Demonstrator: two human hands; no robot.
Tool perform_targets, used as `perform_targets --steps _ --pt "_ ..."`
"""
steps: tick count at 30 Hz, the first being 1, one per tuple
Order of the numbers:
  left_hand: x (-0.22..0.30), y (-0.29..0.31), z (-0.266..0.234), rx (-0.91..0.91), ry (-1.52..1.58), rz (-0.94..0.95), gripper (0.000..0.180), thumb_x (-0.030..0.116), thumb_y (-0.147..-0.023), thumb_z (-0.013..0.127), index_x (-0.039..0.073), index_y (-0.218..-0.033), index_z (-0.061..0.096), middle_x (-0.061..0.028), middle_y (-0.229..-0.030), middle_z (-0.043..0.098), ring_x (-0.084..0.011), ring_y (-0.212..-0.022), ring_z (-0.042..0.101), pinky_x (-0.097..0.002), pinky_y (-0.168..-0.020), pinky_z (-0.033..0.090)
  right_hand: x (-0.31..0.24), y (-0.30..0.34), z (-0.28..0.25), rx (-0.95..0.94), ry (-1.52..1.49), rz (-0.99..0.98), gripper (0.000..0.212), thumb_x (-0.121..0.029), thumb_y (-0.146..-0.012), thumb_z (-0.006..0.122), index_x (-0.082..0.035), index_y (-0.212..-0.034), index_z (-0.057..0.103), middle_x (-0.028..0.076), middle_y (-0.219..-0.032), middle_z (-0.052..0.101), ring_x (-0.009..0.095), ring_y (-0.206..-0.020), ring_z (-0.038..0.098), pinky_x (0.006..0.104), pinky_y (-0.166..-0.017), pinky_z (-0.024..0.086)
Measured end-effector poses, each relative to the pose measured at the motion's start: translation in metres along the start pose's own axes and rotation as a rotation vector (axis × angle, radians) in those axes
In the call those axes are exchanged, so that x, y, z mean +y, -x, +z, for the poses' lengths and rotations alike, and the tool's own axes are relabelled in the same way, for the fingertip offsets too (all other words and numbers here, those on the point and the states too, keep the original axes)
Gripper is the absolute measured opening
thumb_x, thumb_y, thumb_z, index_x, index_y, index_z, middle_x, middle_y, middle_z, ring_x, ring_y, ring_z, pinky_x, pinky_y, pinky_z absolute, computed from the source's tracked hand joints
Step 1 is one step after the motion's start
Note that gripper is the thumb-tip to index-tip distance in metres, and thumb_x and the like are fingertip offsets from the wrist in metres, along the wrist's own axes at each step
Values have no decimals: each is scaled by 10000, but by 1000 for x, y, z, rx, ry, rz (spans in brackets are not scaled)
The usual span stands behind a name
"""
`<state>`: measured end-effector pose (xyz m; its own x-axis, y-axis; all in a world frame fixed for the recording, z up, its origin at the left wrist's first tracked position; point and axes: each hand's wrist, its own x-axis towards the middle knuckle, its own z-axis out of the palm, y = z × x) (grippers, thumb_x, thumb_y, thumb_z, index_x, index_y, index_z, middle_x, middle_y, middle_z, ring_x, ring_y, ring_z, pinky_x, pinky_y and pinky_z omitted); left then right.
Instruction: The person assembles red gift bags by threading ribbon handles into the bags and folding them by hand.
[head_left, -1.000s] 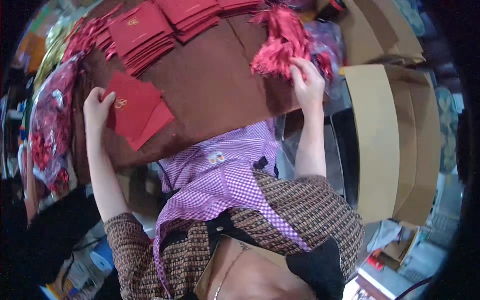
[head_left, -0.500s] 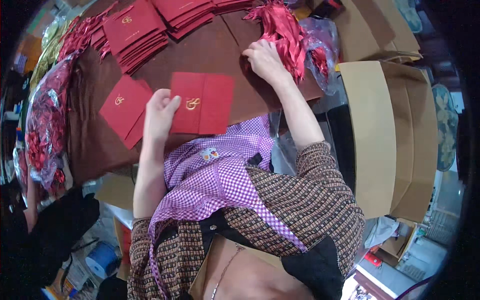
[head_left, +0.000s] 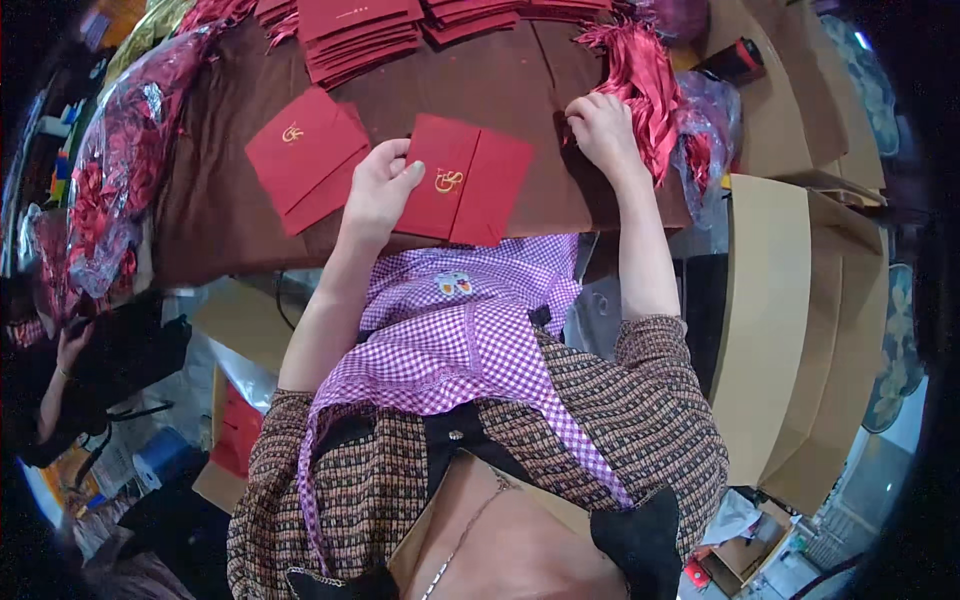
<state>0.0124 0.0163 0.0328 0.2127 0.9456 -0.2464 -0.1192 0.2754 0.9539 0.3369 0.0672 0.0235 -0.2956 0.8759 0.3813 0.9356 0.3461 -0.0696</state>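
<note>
My left hand (head_left: pixel 383 190) grips a red envelope (head_left: pixel 482 185) by its left side, thumb on top. The envelope is folded, with a fold line across it and a gold emblem by my thumb. It is held at the table's near edge, in front of my purple checked apron. Beyond it to the right, my right hand (head_left: pixel 603 130) lies at the left side of a bundle of shiny red ribbons (head_left: pixel 650 95). Its fingers are curled together, and what they pinch is hidden. Left of my left hand, more red envelopes (head_left: pixel 300 150) overlap on the brown tablecloth (head_left: pixel 210 190).
Stacks of red envelopes (head_left: pixel 360 35) line the far side. Clear plastic bags (head_left: pixel 120 180) of red ribbon hang at the left edge, near another person's hand (head_left: pixel 72 345). An open cardboard box (head_left: pixel 770 300) stands right of the table, and a dark cup (head_left: pixel 737 62) lies beyond.
The whole view has shifted, so the table sits further right and higher. The held envelope is tilted more clockwise. My right hand stays by the ribbons, its fingers curled.
</note>
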Motion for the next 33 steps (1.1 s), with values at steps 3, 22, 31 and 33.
perform_targets --steps 3,22,31,33 --pt "3 6 -1 3 -16 11 298 7 -903 514 -53 -1192 476 -108 -1024 640 -141 -912 615 -260 -815 494 0 -3 -1 150 -129 -38 58 -68 -746 622 -68 -805 617 72 -859 622 291 -896 575 408 -780 444" --pt "0 5 -1 40 105 62 339 -38 -867 496 -65 -1204 481 -105 -1002 655 -123 -881 620 -227 -776 492 -85 -30 -26 230 -643 40 122 -6 -824 600 -27 -944 610 87 -908 640 221 -847 588 307 -742 478" --pt "5 8 3 49 118 96 298 -23 -883 498 -59 -1179 490 -97 -1005 643 -112 -886 609 -230 -773 495 -140 -27 -20 268 -649 -156 143 -42 -739 678 -71 -867 621 46 -880 637 231 -879 588 343 -832 402" --pt "8 10 5 47 117 104 291 -22 -885 497 -56 -1173 492 -94 -1001 643 -108 -882 607 -229 -769 494 -149 -24 -12 246 -630 -126 153 -73 -759 664 -76 -904 615 45 -870 627 226 -861 576 359 -852 380"
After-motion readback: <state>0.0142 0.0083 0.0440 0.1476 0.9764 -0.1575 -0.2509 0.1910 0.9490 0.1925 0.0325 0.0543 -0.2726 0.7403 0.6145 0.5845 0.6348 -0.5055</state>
